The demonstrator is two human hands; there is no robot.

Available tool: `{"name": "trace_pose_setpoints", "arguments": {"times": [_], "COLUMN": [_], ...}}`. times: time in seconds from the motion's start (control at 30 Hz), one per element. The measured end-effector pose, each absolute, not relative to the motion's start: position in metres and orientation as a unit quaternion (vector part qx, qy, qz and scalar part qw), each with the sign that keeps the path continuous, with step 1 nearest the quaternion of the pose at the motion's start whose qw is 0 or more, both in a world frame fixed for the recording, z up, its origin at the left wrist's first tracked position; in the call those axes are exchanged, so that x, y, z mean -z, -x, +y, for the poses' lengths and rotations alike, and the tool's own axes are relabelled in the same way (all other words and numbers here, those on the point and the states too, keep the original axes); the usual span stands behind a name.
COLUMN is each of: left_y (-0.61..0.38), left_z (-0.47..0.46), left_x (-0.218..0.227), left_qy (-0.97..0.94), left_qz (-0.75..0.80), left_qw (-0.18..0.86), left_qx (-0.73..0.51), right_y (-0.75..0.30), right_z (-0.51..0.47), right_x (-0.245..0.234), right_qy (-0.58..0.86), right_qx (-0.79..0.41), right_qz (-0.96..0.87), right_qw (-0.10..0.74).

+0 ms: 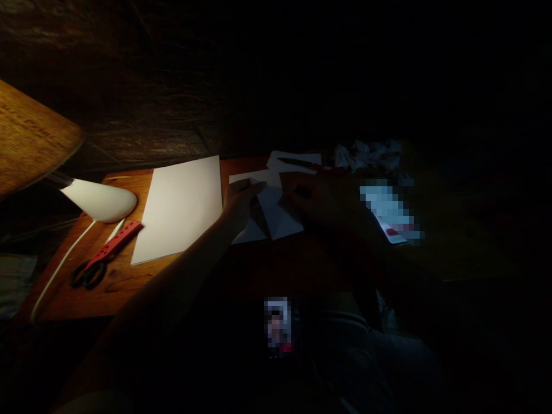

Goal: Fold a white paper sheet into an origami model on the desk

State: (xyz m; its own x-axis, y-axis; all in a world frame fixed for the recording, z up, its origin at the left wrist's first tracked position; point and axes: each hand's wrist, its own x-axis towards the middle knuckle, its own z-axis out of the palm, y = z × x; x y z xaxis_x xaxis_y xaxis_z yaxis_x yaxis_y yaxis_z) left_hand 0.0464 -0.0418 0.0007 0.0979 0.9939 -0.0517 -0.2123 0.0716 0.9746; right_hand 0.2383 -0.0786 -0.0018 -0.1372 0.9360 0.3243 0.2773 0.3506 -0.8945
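Note:
A partly folded sheet of white paper (280, 215) is between my two hands at the middle of the table, with creases and an angled flap. On its left side, my left hand (238, 196) grips it, thumb and fingers closed near its upper part. My right hand (304, 198) is in deep shadow at the sheet's right edge. Its fingers look curled and pinched against the paper, though their tips are hard to see. Left of my left hand lies a flat stack of white paper (183, 210).
Scissors in a red cover with black handles (92, 273) lie left, beside a lamp's white base (101, 200) and cord. Behind my hands is a white cut-out piece (295, 158) with a dark pointed tool across it. Crumpled paper (368, 156) and a lit phone (388, 213) lie right.

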Motion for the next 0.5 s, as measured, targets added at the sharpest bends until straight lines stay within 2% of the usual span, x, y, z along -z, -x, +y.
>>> {"name": "trace_pose_setpoints", "arguments": {"times": [0.27,0.5], "left_y": [-0.0440,-0.0396], "left_z": [-0.0344,-0.0327], "left_x": [-0.0006,-0.0014], "left_qy": [-0.414,-0.411], "left_qz": [0.423,0.420], "left_qw": [0.563,0.565], "left_qx": [-0.577,-0.579], "right_y": [-0.2375,-0.2347], "right_z": [-0.0797,-0.0798], "right_x": [0.0001,0.0047], "right_qy": [0.464,0.450], "right_qx": [-0.372,-0.423], "right_qz": [-0.658,-0.642], "right_qw": [0.462,0.455]}}
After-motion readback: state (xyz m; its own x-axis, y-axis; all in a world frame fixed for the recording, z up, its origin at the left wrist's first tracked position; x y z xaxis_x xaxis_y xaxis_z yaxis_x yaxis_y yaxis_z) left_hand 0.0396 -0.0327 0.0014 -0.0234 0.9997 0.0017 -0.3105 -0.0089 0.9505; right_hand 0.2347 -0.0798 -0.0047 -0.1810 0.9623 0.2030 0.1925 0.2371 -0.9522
